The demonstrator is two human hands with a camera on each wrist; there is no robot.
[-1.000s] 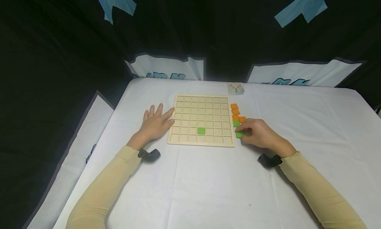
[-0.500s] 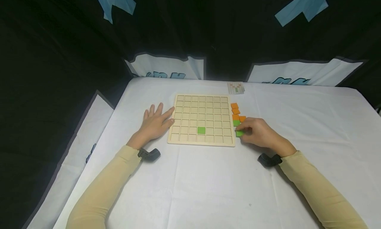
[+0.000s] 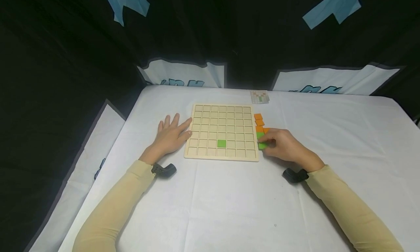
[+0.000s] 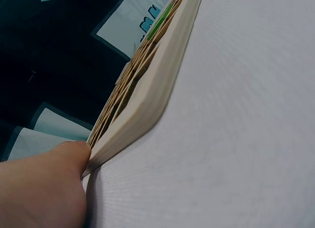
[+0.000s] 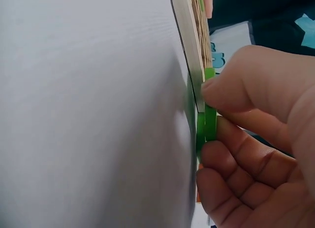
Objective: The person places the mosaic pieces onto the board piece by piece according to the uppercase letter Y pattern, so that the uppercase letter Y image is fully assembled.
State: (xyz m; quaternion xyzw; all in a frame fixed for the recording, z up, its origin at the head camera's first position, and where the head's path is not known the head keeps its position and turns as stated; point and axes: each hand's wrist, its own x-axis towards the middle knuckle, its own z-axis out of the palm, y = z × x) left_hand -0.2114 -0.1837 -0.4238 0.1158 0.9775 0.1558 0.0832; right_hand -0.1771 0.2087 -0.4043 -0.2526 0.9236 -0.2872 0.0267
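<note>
My left hand (image 3: 168, 137) lies flat with fingers spread on the tablecloth, its thumb and index finger touching the left edge of a pale wooden grid board (image 3: 213, 128). One green square tile (image 3: 221, 143) sits in a cell of the board's second row from the front. Beside the right edge, my right hand (image 3: 283, 145) pinches a green tile (image 5: 210, 122) between thumb and fingers. In the right wrist view a second green tile (image 5: 201, 127) shows behind it, against the board's side. Orange tiles (image 3: 258, 117) lie further back along that edge, partly hidden by the hand.
A small card with a coloured grid pattern (image 3: 259, 97) lies at the far edge of the table, behind the board. White cloth (image 3: 229, 201) covers the table. Black drapes with blue tape (image 3: 333, 8) hang behind it.
My right hand has shifted slightly left with the green tile, closer to the board's right edge. The left hand and the board stay where they were.
</note>
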